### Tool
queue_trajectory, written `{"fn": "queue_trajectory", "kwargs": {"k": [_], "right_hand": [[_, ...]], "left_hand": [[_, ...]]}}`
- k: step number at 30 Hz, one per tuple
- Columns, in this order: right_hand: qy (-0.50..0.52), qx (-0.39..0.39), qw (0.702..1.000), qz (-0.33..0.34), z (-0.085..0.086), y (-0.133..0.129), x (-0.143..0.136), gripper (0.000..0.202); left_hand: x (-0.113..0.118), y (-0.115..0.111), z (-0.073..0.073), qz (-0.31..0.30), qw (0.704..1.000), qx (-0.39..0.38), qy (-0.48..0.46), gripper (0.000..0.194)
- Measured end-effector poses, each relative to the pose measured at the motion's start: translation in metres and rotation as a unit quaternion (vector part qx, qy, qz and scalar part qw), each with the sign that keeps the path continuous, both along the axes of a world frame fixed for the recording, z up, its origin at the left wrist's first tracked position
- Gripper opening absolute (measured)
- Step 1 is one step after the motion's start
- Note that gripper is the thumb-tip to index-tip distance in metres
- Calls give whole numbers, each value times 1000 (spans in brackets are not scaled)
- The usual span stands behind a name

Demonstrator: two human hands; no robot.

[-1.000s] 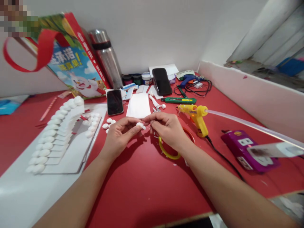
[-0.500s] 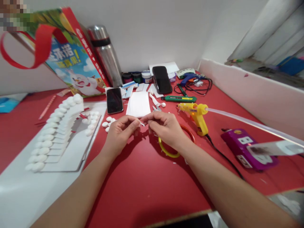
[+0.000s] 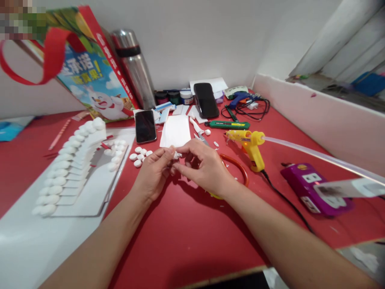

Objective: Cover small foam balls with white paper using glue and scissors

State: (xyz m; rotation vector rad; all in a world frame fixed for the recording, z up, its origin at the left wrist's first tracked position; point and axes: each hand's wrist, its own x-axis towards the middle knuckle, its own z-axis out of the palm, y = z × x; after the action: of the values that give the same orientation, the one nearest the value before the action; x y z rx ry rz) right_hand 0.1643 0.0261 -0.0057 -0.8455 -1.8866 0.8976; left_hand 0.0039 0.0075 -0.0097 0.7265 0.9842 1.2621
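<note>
A small crumpled white piece (image 3: pixel 177 155), too small to tell its material, sits between my two hands above the red table. My left hand (image 3: pixel 153 170) pinches it between thumb and fingers. My right hand (image 3: pixel 207 165) bends around its other side, index finger and thumb at the piece. Just left of my left hand lie several white rounded pellets (image 3: pixel 138 157). Beneath my right wrist are a red-orange ring (image 3: pixel 243 170) and a partly hidden yellow ring (image 3: pixel 215 196). A stack of white paper (image 3: pixel 176 130) lies beyond my fingers, with scissors (image 3: pixel 201 138) beside it.
On the right are a yellow hot glue gun (image 3: pixel 254 150) with a long glue stick and a purple power strip (image 3: pixel 313 188). A green utility knife (image 3: pixel 228 125), two phones and a steel flask (image 3: pixel 135 72) stand or lie behind. Left is a stepped white model (image 3: pixel 75 180).
My right hand has moved left and closer to my left hand. The white piece looks bulkier and more crumpled. More of the scissors and the red-orange ring shows.
</note>
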Motion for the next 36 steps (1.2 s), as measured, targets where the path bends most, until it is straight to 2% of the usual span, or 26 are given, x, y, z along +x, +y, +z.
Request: {"fn": "queue_trajectory", "kwargs": {"k": [5,9,11,13,15,17,19,22,26,28,29,31,34,36], "right_hand": [[-1,13,1000,-4,-1,-1,-1,13],[-16,11,999,-31,-3,-1,-2,11],[-6,-29,999,-38,-3,-1,-2,12],[46,-116,992,-21,-1,-1,-1,16],[127,-235,963,27,4,1,0,23],[205,-339,914,89,8,2,2,27],[262,-401,866,146,12,4,4,28],[308,-427,824,208,15,4,7,25],[333,-414,810,247,15,4,11,24],[323,-399,822,245,14,5,12,25],[307,-385,838,237,13,5,12,25],[249,-335,887,197,11,6,11,24],[113,-186,971,95,6,6,10,21],[29,-66,997,38,4,6,9,19]], "left_hand": [[1,-2,-1,-5,1000,-8,5,32],[4,-4,2,-28,999,-8,23,33],[4,-4,3,-33,999,2,34,34],[3,-4,2,-36,998,17,47,40],[1,-2,0,-45,997,31,55,50],[-3,0,-2,-56,997,33,50,58],[-5,2,-4,-64,997,21,36,59],[-6,2,-5,-73,997,3,22,58],[-5,2,-3,-71,997,-5,15,56],[-5,2,-1,-72,997,-13,8,56],[-5,2,0,-75,997,-18,5,57],[-5,2,2,-78,997,-25,-5,56],[-6,0,4,-72,997,-27,-19,51],[-7,0,4,-81,996,-28,-23,44]]}}
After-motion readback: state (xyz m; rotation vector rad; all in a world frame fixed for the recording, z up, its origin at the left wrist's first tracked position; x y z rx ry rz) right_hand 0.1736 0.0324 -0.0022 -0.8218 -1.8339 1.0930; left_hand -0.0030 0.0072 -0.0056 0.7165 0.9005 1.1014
